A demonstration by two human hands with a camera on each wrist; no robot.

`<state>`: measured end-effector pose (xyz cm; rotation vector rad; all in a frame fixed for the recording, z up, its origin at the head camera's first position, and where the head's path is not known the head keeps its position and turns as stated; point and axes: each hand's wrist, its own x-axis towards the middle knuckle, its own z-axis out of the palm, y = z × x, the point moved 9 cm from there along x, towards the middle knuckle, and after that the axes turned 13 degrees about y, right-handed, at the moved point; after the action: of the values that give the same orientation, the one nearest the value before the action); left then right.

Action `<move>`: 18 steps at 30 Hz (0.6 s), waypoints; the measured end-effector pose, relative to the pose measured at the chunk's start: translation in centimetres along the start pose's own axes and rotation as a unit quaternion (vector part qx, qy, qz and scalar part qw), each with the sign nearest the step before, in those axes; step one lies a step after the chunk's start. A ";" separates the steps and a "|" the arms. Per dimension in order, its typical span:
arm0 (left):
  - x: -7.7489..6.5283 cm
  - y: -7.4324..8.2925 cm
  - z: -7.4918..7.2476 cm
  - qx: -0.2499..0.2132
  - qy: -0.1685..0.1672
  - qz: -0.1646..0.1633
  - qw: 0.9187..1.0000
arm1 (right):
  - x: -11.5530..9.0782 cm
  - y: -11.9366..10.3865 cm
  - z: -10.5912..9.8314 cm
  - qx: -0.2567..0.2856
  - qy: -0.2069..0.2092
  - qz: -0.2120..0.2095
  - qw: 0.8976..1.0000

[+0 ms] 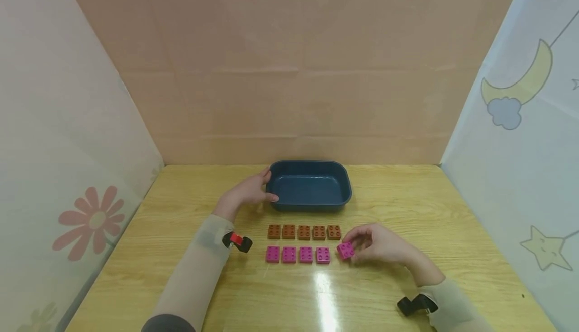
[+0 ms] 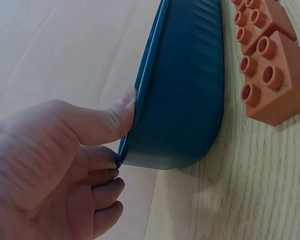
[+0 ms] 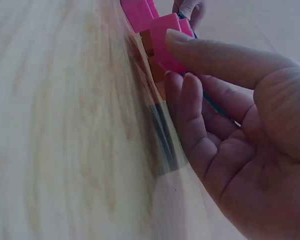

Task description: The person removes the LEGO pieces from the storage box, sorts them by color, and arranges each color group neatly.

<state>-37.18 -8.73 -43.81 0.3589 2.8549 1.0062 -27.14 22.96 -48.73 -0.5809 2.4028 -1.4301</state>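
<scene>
My left hand (image 1: pixel 249 189) grips the left end of a dark blue rectangular tray (image 1: pixel 312 207). In the left wrist view the thumb lies at the tray's rim (image 2: pixel 145 75), with the other fingers curled beside its end. At the right end of the front row, my right hand (image 1: pixel 382 244) pinches a pink toy brick (image 1: pixel 346 250) between thumb and fingers. The brick looks slightly turned from the row; whether it touches the table is unclear. Just left of it several pink bricks (image 1: pixel 322 255) lie in a line, studs up.
A row of orange-brown bricks (image 1: pixel 304 232) lies between the tray and the pink row, also studs up. The wooden table (image 1: pixel 217 292) meets a tan back wall (image 1: pixel 298 95) behind the tray. Decorated white panels (image 1: pixel 520 171) stand along both sides.
</scene>
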 end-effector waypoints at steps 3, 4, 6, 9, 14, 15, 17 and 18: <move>0.1 0.0 0.0 0.002 0.000 0.000 1.000 | -0.1 -0.1 0.6 0.031 -0.014 0.015 0.999; 0.1 0.0 0.0 0.003 0.000 0.001 1.000 | -0.1 -0.1 0.7 0.036 -0.015 0.017 0.999; 0.1 -0.1 0.0 0.004 -0.001 0.000 1.000 | -0.1 -0.3 0.9 0.038 -0.014 0.022 0.999; 0.1 -0.1 0.1 0.002 -0.001 -0.001 1.000 | -0.1 -0.4 1.1 0.027 -0.009 0.026 0.999; 0.1 -0.2 0.2 -0.004 -0.002 -0.004 1.000 | 0.0 -0.6 1.4 0.005 -0.005 0.025 1.000; 0.1 -0.3 0.2 -0.005 -0.002 -0.004 1.000 | 0.0 -0.6 1.5 -0.002 -0.004 0.022 1.000; 0.1 -0.3 0.2 -0.006 -0.001 -0.003 1.000 | 0.0 -0.7 1.5 -0.014 -0.003 0.017 1.000; 0.1 -0.3 0.2 -0.007 -0.001 -0.003 1.000 | 0.1 -0.7 1.5 -0.019 -0.002 0.015 1.000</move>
<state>-37.28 -8.85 -44.16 0.3491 2.8450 1.0230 -26.37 21.43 -48.80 -0.5529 2.4307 -1.3717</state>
